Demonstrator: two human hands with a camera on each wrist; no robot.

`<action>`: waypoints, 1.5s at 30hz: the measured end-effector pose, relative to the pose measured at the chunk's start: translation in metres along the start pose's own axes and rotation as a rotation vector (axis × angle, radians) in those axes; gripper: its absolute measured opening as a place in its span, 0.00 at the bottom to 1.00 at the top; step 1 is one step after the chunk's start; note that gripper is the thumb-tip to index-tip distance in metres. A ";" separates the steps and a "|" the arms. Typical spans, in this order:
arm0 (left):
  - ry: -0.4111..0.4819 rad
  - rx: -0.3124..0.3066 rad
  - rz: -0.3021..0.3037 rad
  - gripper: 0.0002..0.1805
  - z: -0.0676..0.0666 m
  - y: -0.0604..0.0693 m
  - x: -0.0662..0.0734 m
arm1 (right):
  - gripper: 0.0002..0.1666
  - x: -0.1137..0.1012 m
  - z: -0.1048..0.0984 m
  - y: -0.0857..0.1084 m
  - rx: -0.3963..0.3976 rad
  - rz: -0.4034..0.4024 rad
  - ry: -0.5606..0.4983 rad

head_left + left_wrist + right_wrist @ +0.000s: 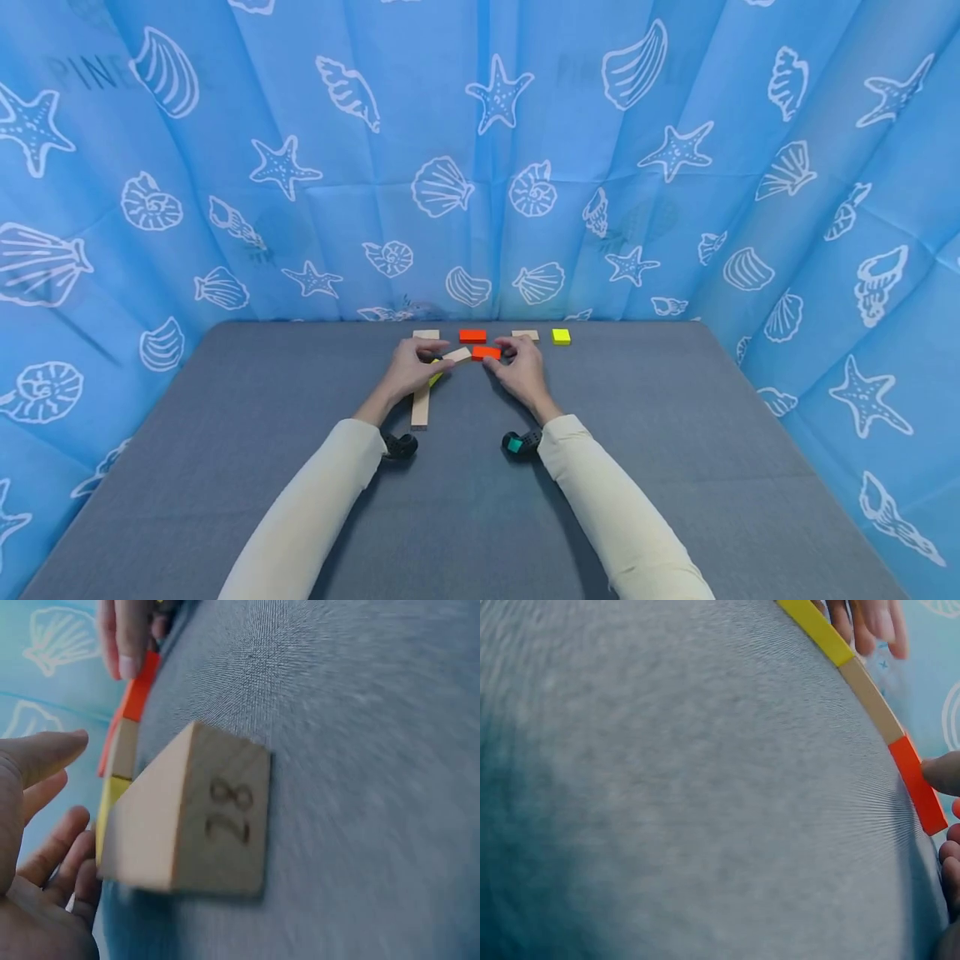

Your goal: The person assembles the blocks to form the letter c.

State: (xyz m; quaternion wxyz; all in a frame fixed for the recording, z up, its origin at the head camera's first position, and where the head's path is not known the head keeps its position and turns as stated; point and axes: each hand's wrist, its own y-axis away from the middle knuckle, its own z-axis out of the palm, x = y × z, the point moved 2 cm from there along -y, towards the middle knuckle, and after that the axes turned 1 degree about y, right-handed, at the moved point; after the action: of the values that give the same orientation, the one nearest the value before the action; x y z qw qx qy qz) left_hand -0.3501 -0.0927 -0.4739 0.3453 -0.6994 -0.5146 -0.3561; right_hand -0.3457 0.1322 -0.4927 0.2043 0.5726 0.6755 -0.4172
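Observation:
Several small blocks form a bent row on the grey table: a long plain wooden block [421, 408], a yellow block [821, 630], a short plain wooden block [458, 356] and a red block [487, 353]. The long one's near end bears the number 28 in the left wrist view. My right hand [522, 372] pinches the red block at the row's right end, its thumb on the near face. Beside the yellow and short wooden blocks is my left hand [405, 369], its thumb and fingers spread apart in the left wrist view with nothing held.
Behind the row, along the table's far edge, lie a wooden block [426, 334], another red block [472, 336], a second wooden block [525, 335] and another yellow block [561, 337]. A blue curtain [495, 225] with white shell prints hangs behind the table [675, 433].

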 end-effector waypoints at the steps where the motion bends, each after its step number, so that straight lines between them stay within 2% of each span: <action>1: -0.004 0.003 0.011 0.23 -0.003 0.003 -0.001 | 0.24 0.000 -0.001 0.000 0.000 0.001 -0.013; 8: -0.050 -0.023 0.014 0.20 -0.025 0.032 -0.008 | 0.25 0.001 -0.005 -0.001 -0.032 0.024 -0.070; 16: -0.076 -0.167 0.036 0.20 -0.040 0.063 -0.016 | 0.27 -0.003 -0.009 0.001 -0.067 0.011 -0.106; 19: -0.072 -0.194 0.046 0.21 -0.043 0.069 -0.020 | 0.27 -0.005 -0.011 0.003 -0.073 -0.009 -0.115; 27: -0.074 -0.217 0.029 0.24 -0.045 0.070 -0.028 | 0.27 -0.006 -0.015 0.007 -0.089 -0.035 -0.092; 34: -0.058 -0.222 0.016 0.24 -0.044 0.071 -0.028 | 0.27 -0.003 -0.019 0.004 -0.086 -0.063 -0.066; 38: -0.059 -0.214 0.007 0.24 -0.043 0.071 -0.026 | 0.25 -0.002 -0.022 -0.001 -0.095 -0.051 -0.054; 45: -0.064 -0.206 0.026 0.24 -0.041 0.070 -0.026 | 0.22 -0.004 -0.026 -0.010 -0.082 -0.027 0.005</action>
State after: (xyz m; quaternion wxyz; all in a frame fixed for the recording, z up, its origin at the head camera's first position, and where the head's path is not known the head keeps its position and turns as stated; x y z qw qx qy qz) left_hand -0.2937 -0.1559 -0.4833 0.2594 -0.7488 -0.4768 -0.3803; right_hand -0.3491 0.1500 -0.4717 0.2203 0.5555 0.7003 -0.3906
